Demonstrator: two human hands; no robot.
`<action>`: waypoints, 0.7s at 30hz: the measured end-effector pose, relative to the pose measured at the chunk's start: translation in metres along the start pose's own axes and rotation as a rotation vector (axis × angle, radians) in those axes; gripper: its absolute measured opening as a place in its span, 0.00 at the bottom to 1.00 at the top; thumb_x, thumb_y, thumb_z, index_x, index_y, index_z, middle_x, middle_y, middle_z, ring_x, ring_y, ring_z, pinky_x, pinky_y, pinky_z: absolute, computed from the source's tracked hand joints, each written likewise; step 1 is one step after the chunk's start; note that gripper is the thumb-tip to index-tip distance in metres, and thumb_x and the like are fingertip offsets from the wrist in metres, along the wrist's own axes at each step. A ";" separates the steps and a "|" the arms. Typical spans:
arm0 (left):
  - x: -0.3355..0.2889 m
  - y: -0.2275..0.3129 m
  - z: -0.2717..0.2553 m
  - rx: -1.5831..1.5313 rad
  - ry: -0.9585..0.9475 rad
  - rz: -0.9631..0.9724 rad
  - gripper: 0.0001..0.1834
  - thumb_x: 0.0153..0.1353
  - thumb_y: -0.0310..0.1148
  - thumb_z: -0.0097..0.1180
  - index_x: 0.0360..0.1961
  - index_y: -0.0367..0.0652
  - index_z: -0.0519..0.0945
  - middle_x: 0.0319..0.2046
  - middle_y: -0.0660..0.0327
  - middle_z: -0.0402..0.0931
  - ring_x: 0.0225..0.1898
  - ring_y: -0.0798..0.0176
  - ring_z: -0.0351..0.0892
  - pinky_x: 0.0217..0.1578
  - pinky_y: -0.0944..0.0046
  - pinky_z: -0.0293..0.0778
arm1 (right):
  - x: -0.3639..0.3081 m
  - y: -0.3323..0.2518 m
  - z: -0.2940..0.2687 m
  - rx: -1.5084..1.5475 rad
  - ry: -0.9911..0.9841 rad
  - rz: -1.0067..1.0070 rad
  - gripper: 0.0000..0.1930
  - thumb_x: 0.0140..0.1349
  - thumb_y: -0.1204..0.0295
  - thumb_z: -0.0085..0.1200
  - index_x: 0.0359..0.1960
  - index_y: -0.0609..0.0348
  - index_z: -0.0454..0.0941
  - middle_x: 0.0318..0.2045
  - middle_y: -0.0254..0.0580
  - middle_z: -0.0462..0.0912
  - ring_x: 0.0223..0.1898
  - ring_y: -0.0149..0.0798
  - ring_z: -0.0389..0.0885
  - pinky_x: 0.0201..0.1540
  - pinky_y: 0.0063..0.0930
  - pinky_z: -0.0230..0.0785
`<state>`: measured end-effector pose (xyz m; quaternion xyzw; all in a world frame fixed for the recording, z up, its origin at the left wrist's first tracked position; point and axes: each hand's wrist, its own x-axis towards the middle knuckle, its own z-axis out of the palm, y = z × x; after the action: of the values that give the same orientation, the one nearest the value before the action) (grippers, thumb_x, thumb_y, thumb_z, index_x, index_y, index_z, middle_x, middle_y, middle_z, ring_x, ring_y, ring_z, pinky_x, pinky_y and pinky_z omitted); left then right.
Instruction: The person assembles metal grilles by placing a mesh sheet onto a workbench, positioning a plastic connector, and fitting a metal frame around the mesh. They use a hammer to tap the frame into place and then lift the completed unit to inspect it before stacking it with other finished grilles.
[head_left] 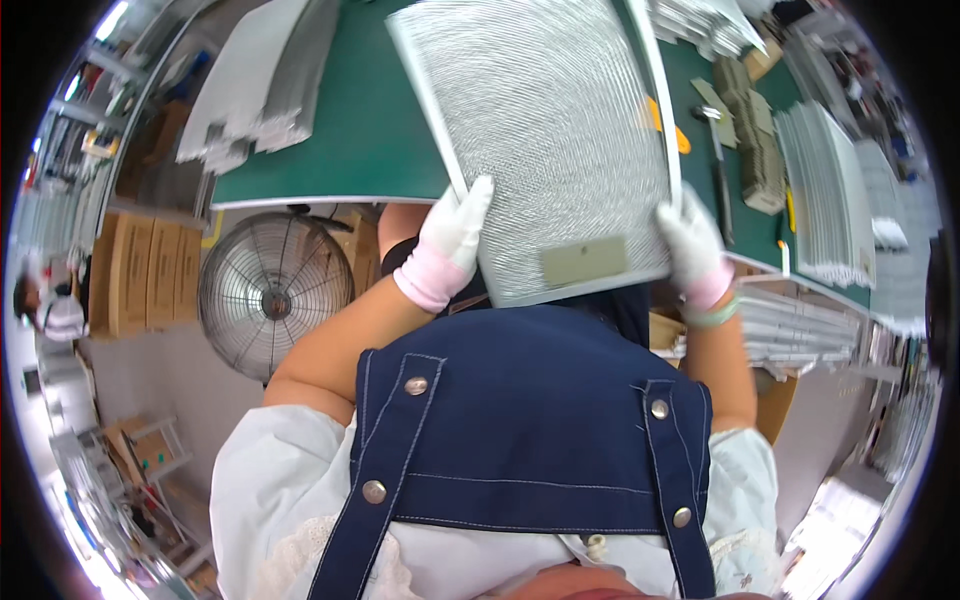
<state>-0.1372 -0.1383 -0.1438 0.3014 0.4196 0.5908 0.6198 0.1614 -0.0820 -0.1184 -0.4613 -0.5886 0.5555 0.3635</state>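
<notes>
A silvery metal mesh filter panel [550, 130] is tilted up in front of me, its near end over my lap and its far part above the green table. My left hand [450, 240] is closed on its lower left edge, thumb on top. Along the right edge runs a thin white frame strip [660, 90], standing slightly apart from the mesh higher up. My right hand [695, 250], blurred, is closed around the strip's lower end beside the panel. Both hands wear white gloves with pink cuffs. A khaki rectangular patch [584, 261] lies on the mesh near the bottom edge.
On the green table [390, 110] lie stacked white frame pieces [260, 80] at left. A hammer [718, 170], khaki blocks [760, 150] and stacked panels [825, 190] are at right. A round floor fan [275, 300] and cardboard boxes [150, 270] stand below left.
</notes>
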 end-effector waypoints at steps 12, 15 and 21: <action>-0.033 0.127 0.039 1.240 -0.925 0.179 0.25 0.63 0.38 0.56 0.58 0.36 0.74 0.54 0.49 0.76 0.57 0.50 0.75 0.61 0.56 0.67 | 0.015 -0.100 -0.067 -0.631 -0.583 0.244 0.30 0.66 0.61 0.53 0.62 0.72 0.65 0.47 0.45 0.78 0.51 0.35 0.73 0.56 0.29 0.65; 0.018 0.117 0.106 1.462 -0.630 1.283 0.22 0.56 0.32 0.63 0.52 0.38 0.77 0.47 0.52 0.80 0.50 0.48 0.79 0.55 0.56 0.71 | 0.019 -0.103 -0.058 -0.588 -0.632 0.208 0.28 0.66 0.62 0.53 0.60 0.72 0.66 0.46 0.41 0.78 0.49 0.31 0.72 0.55 0.27 0.66; 0.078 0.094 0.171 1.824 -1.120 0.232 0.20 0.66 0.45 0.54 0.45 0.38 0.79 0.35 0.52 0.79 0.39 0.55 0.79 0.44 0.56 0.73 | 0.023 -0.124 -0.037 -1.078 -0.586 0.210 0.18 0.64 0.62 0.54 0.44 0.66 0.75 0.35 0.47 0.80 0.38 0.40 0.78 0.46 0.34 0.71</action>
<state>-0.0369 -0.0293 0.0050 0.9155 0.3275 -0.1120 0.2053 0.1714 -0.0432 0.0069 -0.4638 -0.8131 0.3165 -0.1536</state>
